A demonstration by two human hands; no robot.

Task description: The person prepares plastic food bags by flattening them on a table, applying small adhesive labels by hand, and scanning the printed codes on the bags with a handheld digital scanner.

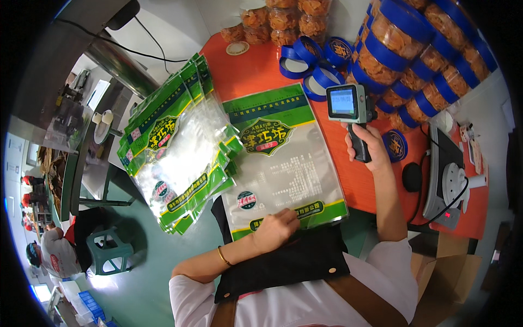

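Observation:
A green and clear printed plastic bag (286,163) lies flat before me, its near edge reaching past the table edge. My left hand (277,229) rests on that near edge with curled fingers; whether they pinch the plastic is hidden. In my right hand (369,145) is a handheld printer (347,104), gripped by its black handle. Its lit screen bears writing, and it is at the right side of the bag. Left of this bag, a fanned stack of similar bags (179,151) overhangs the table, glossy with glare.
Blue-lidded jars of orange-brown food (382,61) are stacked at right. Loose blue lids (304,57) lie behind the bag. A scale (443,180) with a cord stands at right, above a cardboard box (449,265). A person (61,249) sits near a green stool (108,249) at left.

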